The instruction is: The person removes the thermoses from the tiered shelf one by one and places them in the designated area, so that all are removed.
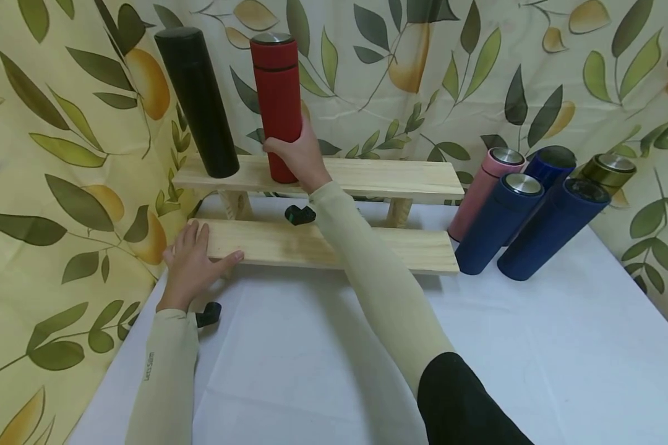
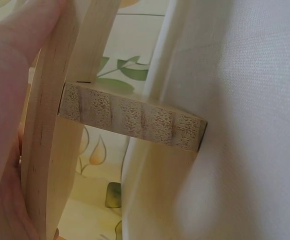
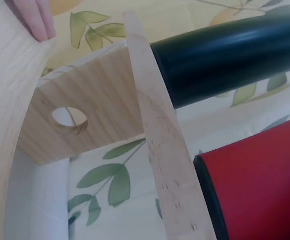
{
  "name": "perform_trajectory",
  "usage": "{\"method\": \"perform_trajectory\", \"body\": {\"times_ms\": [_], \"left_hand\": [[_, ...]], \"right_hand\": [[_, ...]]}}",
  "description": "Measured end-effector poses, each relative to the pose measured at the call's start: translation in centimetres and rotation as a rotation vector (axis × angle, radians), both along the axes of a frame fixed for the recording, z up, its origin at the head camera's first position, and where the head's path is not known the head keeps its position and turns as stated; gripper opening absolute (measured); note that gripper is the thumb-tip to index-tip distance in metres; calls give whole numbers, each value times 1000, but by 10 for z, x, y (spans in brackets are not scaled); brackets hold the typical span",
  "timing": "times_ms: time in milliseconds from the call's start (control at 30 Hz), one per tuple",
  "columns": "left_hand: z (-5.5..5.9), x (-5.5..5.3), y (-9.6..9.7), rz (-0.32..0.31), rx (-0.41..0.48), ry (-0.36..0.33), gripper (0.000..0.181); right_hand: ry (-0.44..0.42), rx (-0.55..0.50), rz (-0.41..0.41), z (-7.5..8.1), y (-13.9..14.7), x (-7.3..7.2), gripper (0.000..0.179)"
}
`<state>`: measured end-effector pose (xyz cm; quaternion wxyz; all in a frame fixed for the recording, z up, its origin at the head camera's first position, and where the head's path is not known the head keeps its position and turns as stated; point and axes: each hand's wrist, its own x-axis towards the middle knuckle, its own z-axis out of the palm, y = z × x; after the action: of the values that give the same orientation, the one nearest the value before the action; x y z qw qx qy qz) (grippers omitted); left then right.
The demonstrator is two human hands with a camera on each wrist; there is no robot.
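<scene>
My right hand grips the lower part of a red thermos bottle, which stands upright on the upper plank of a pale wooden two-step shelf. In the right wrist view the red bottle's dark base is at the plank's surface. A tall black thermos bottle stands to its left on the same plank. My left hand rests on the left end of the lower plank, fingers extended and thumb at its front edge. In the left wrist view a wooden support lies under that plank.
Several bottles stand together right of the shelf: a pink one, dark blue ones and a gold-topped one. A white cloth covers the table. Leaf-patterned curtains hang behind and at the left.
</scene>
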<state>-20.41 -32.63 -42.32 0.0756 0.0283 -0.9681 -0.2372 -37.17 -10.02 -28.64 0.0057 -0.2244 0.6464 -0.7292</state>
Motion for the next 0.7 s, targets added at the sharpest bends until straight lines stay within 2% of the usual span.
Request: {"method": "perform_trajectory", "body": {"times_ms": [133, 433, 700], "left_hand": [[1, -1, 1, 0, -5, -1, 121], [1, -1, 3, 9, -9, -20, 121], [0, -1, 2, 9, -4, -17, 122]], "right_hand": [[6, -18, 27, 1, 9, 4, 69], [19, -41, 30, 5, 25, 15, 67], [40, 1, 40, 10, 41, 24, 68]]}}
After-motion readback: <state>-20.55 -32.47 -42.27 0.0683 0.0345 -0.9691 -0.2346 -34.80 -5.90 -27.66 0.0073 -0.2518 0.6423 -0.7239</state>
